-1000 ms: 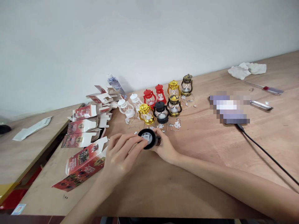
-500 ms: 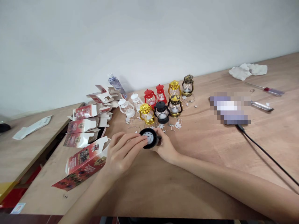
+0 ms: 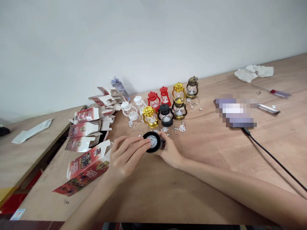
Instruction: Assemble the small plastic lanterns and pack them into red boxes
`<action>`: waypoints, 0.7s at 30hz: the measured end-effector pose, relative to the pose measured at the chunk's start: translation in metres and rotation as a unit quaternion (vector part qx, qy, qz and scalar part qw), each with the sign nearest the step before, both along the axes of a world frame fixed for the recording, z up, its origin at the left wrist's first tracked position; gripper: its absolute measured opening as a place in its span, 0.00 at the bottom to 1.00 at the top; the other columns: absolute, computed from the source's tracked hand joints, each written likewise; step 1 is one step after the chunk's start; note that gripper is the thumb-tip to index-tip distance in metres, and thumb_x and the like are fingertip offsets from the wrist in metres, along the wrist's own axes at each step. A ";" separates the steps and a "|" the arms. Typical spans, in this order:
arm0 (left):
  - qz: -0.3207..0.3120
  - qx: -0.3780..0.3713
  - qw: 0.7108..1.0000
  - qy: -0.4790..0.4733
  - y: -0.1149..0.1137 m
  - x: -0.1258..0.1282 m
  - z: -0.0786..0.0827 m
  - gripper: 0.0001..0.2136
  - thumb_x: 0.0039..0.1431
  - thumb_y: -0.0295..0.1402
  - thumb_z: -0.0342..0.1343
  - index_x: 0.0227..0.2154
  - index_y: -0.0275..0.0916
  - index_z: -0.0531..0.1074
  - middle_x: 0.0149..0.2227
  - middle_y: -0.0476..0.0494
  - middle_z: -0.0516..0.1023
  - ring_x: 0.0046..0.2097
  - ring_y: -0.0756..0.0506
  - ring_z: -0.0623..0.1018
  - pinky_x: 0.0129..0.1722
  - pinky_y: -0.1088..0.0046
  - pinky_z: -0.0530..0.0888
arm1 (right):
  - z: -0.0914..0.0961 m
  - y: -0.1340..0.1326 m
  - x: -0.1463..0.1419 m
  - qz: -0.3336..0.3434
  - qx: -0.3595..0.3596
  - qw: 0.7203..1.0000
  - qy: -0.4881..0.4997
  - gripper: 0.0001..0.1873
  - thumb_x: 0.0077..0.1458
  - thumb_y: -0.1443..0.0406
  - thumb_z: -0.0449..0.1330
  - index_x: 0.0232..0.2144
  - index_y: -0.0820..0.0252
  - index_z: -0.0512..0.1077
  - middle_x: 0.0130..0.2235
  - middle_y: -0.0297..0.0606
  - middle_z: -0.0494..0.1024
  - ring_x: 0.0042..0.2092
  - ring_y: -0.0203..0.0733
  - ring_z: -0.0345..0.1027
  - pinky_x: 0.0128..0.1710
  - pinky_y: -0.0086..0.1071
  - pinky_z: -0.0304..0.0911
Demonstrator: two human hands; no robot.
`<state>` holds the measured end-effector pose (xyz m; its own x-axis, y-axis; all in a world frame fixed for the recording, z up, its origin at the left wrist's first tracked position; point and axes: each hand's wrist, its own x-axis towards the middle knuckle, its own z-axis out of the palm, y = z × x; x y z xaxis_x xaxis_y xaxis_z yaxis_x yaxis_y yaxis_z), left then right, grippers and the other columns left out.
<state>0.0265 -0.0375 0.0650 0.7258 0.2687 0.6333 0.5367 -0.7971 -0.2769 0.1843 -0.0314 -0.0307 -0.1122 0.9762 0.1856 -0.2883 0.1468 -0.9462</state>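
My right hand (image 3: pixel 170 152) grips a small black toy lantern (image 3: pixel 153 141) tipped on its side, its round base with a pale middle facing me. My left hand (image 3: pixel 124 156) reaches in from the left, its fingertips pressed against that base. Both hands rest low over the wooden table (image 3: pixel 192 179). Just beyond them stand several mini lanterns: a gold one (image 3: pixel 150 116), a black one (image 3: pixel 165 115), red ones (image 3: pixel 153 100), white ones (image 3: pixel 129 110) and a bronze one (image 3: pixel 192 87). Small white tabs (image 3: pixel 181 128) lie scattered around the lanterns.
Several opened red and white cartons (image 3: pixel 86 164) lie in a pile at the left. A clear bottle (image 3: pixel 119 86) leans by the wall. On the right are a blurred flat item (image 3: pixel 236 111) with a black cable (image 3: pixel 271 155), two screwdrivers (image 3: pixel 273 91) and a white cloth (image 3: pixel 254 72).
The lantern's base has turned slightly under my left fingertips; the square mark seen on it a second ago no longer shows. Both hands stay in nearly the same spot.
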 end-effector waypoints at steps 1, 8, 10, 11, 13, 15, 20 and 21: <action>0.000 -0.001 1.000 0.000 0.000 0.000 0.000 0.09 0.58 0.22 0.56 0.41 0.37 0.73 0.38 0.46 0.82 0.41 0.46 0.78 0.42 0.67 0.68 | 0.000 0.000 0.000 0.000 0.000 1.000 0.000 0.22 0.39 0.64 0.69 0.38 0.56 0.66 0.39 0.33 0.74 0.42 0.41 0.69 0.44 0.36 0.64; -0.005 -0.001 1.000 -0.009 0.000 0.000 -0.001 0.09 0.57 0.22 0.57 0.40 0.37 0.74 0.37 0.46 0.83 0.41 0.46 0.78 0.41 0.67 0.68 | 0.000 0.000 0.000 0.003 0.000 1.000 0.001 0.21 0.40 0.63 0.69 0.37 0.55 0.65 0.38 0.33 0.74 0.41 0.40 0.69 0.43 0.35 0.65; -0.006 -0.002 1.000 -0.008 0.000 0.001 0.000 0.09 0.57 0.22 0.58 0.40 0.37 0.74 0.37 0.46 0.83 0.41 0.46 0.78 0.41 0.67 0.67 | 0.000 -0.001 0.000 0.002 0.001 1.000 0.001 0.21 0.41 0.63 0.68 0.37 0.55 0.65 0.38 0.33 0.74 0.41 0.40 0.69 0.43 0.35 0.65; -0.006 -0.003 1.000 -0.007 0.000 0.001 0.000 0.09 0.57 0.22 0.58 0.40 0.36 0.74 0.37 0.46 0.83 0.41 0.46 0.78 0.41 0.66 0.67 | 0.000 -0.001 0.000 0.001 0.001 1.000 -0.001 0.21 0.40 0.63 0.68 0.37 0.55 0.65 0.38 0.33 0.74 0.41 0.40 0.69 0.43 0.35 0.65; -0.007 -0.005 1.000 -0.005 0.000 0.001 0.000 0.09 0.56 0.22 0.58 0.40 0.36 0.74 0.37 0.46 0.83 0.40 0.46 0.78 0.41 0.66 0.67 | 0.000 0.000 0.001 0.001 0.000 1.000 -0.002 0.21 0.40 0.63 0.69 0.37 0.55 0.65 0.38 0.33 0.73 0.41 0.40 0.69 0.43 0.35 0.64; -0.007 -0.006 1.000 -0.002 0.000 0.000 0.000 0.09 0.56 0.21 0.58 0.40 0.36 0.74 0.37 0.46 0.83 0.40 0.46 0.77 0.41 0.66 0.67 | 0.000 0.000 0.000 0.002 -0.001 1.000 -0.002 0.22 0.40 0.63 0.69 0.37 0.55 0.65 0.37 0.33 0.73 0.41 0.40 0.69 0.43 0.35 0.64; 0.004 -0.028 1.000 -0.009 -0.002 0.005 0.004 0.09 0.57 0.22 0.58 0.39 0.39 0.73 0.37 0.48 0.82 0.41 0.46 0.77 0.41 0.66 0.66 | 0.000 0.000 0.000 0.002 0.004 1.000 -0.003 0.21 0.41 0.63 0.68 0.37 0.55 0.65 0.38 0.33 0.74 0.41 0.40 0.69 0.43 0.34 0.64; 0.012 -0.053 0.998 -0.023 -0.002 0.006 0.006 0.08 0.57 0.23 0.58 0.38 0.40 0.73 0.37 0.48 0.82 0.42 0.46 0.76 0.42 0.66 0.67 | 0.001 -0.001 0.000 0.004 0.004 1.000 -0.008 0.21 0.41 0.62 0.68 0.37 0.56 0.65 0.38 0.33 0.74 0.40 0.40 0.68 0.42 0.34 0.64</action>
